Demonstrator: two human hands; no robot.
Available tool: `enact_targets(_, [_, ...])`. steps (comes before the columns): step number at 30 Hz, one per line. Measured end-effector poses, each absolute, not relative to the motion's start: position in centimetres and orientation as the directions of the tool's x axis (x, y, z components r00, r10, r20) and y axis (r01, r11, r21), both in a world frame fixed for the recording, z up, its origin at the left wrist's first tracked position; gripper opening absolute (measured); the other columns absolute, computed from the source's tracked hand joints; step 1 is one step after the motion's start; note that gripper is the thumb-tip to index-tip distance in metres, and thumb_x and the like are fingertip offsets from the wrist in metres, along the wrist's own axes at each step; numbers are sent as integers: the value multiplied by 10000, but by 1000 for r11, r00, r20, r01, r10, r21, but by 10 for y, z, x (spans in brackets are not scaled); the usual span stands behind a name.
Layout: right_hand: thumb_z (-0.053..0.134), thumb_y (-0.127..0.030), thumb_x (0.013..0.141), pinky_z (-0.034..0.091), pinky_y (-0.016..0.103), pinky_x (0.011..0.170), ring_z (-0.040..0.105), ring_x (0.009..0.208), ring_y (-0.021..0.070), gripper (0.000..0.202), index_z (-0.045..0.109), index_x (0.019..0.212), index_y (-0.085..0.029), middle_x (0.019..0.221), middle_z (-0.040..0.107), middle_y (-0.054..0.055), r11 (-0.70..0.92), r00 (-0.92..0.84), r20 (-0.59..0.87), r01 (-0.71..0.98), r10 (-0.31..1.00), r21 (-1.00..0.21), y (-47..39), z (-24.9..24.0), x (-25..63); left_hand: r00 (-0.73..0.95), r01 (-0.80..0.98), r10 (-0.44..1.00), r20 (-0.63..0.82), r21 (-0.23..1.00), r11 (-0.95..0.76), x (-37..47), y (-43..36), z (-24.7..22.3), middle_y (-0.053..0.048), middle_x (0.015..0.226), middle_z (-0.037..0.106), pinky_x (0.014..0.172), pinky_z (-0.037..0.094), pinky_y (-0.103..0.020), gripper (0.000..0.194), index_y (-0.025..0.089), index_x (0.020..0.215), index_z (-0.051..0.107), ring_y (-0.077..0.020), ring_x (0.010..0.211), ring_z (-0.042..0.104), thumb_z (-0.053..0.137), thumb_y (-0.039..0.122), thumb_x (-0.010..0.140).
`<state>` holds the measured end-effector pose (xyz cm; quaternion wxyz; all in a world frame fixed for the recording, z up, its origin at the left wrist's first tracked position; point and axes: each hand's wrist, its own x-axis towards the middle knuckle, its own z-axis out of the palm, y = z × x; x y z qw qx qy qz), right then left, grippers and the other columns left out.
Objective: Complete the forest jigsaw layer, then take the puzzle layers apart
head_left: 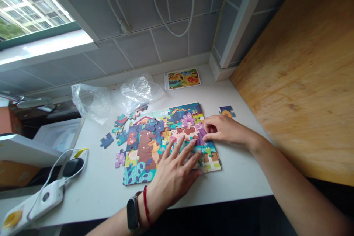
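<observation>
A colourful animal jigsaw puzzle (pixel 146 143) lies on the white table. My left hand (pixel 177 171) rests on its lower middle, fingers spread, with nothing held. At the puzzle's right edge, my right hand (pixel 224 131) has its fingers curled in around a purple piece (pixel 201 136), thumb and fingertips touching that edge. Whether the piece is gripped or lies flat is hard to tell. Loose pieces lie left of the puzzle, among them a dark blue one (pixel 107 140) and a purple one (pixel 120 158). Another loose piece (pixel 227 111) is just above my right hand.
Crumpled clear plastic bags (pixel 141 90) and a picture card (pixel 183 79) lie behind the puzzle. A white power strip (pixel 45 197) with a cable is at the lower left. A wooden panel (pixel 304 81) rises on the right.
</observation>
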<state>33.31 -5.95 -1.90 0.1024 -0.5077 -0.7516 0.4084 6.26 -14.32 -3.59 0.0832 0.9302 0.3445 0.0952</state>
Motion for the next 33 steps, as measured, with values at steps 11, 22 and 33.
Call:
enact_targets(11, [806,-381,844,382,289,669,579,720,174,290,611,732,-199,779,683,23,170,-479,-249,673,842,-719,-61,-16,335,727,646,674,133,200,-737,73,-144,-34,-42,1553,594,1172,422,-636,412,310,1457,597,-375,1426,519,574,430,1063])
enact_targets(22, [799,-385,845,394,291,676,585,728,179,277,617,742,-203,781,682,23,166,-482,-249,665,840,-728,-60,-18,336,766,607,635,101,211,-766,73,-139,-32,-101,1547,584,1197,421,-574,488,270,1496,575,-355,1448,505,580,479,1055])
enact_targets(33, [795,-434,833,400,290,654,586,703,177,309,612,735,-206,752,672,21,136,-473,-263,655,841,-743,-60,-17,336,804,577,595,27,212,-789,57,-143,-37,-92,1757,285,1217,414,-615,676,404,1634,387,-402,1592,330,621,556,1018])
